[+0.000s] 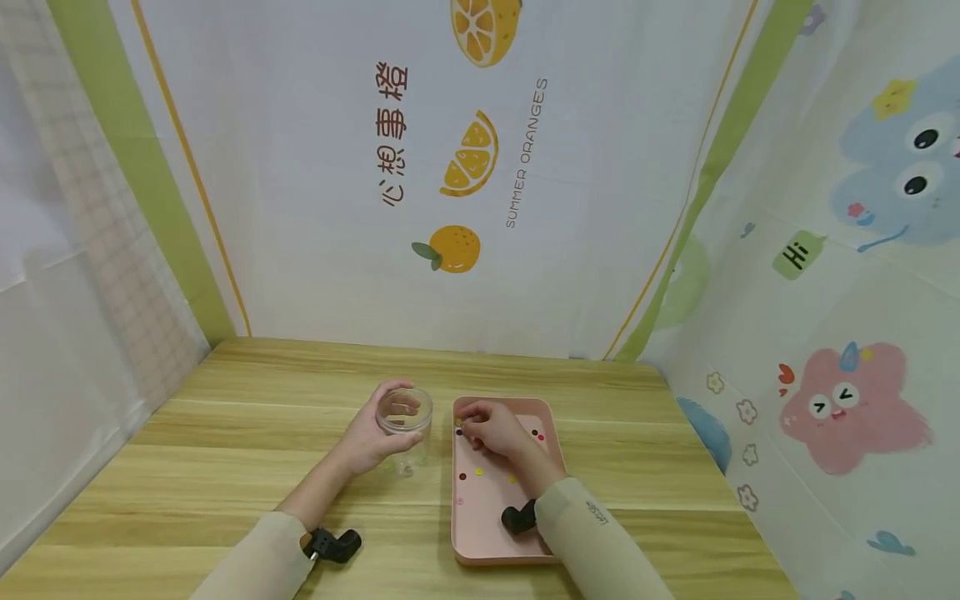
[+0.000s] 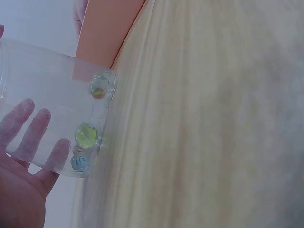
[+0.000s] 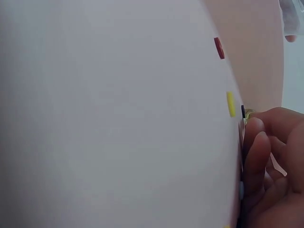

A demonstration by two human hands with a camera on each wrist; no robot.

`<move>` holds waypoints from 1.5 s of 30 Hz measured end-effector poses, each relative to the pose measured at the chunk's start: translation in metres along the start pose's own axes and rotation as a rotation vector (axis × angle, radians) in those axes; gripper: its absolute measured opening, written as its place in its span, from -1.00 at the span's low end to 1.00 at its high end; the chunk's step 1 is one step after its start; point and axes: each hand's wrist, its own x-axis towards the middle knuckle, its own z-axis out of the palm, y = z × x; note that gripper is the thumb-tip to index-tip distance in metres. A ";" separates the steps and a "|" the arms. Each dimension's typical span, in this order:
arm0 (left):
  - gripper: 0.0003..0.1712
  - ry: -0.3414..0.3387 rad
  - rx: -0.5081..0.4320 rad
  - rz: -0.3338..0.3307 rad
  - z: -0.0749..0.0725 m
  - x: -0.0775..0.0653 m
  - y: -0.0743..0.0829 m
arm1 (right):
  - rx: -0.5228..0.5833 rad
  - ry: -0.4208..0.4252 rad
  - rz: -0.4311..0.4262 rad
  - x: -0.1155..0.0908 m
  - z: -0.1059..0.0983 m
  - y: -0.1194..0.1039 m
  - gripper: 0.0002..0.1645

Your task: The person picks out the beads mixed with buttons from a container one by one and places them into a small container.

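Observation:
My left hand [image 1: 367, 437] grips a clear plastic jar [image 1: 417, 442], thumb on the near side and fingers around the far side. The jar stands open-topped on the table, left of a pink tray [image 1: 454, 533]. Several glass marbles lie at its bottom in the left wrist view, one a yellow-green marble [image 2: 86, 136]. Inside the tray's far left corner, my right hand [image 1: 495, 429] pinches a yellowish glass marble [image 3: 249, 114] at its fingertips. A dark button [image 1: 459, 432] lies right beside those fingertips.
Small flat buttons are scattered over the tray floor, among them a yellow button [image 1: 479, 472], a dark red button [image 1: 462, 477] and a pink button [image 1: 460, 501]. The tray's raised rim stands between the jar and the right hand. Printed cloth hangs behind the wooden table [image 1: 187, 467].

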 end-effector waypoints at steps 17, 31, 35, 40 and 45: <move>-0.10 -0.003 -0.001 -0.002 0.000 0.000 0.002 | -0.043 0.026 0.001 0.000 0.003 -0.001 -0.80; -0.11 0.001 -0.023 -0.001 0.000 0.002 0.000 | -0.104 0.029 0.001 0.000 0.003 -0.001 -0.87; -0.11 -0.002 -0.024 -0.004 0.000 0.002 0.000 | -0.104 0.030 -0.001 -0.001 0.003 -0.002 -0.86; -0.11 -0.002 -0.030 -0.008 0.000 0.001 0.000 | -0.065 0.040 0.012 -0.002 0.002 -0.003 -0.84; -0.10 -0.003 -0.031 -0.003 0.000 0.002 0.000 | -0.045 0.040 0.013 -0.001 0.001 -0.002 -0.84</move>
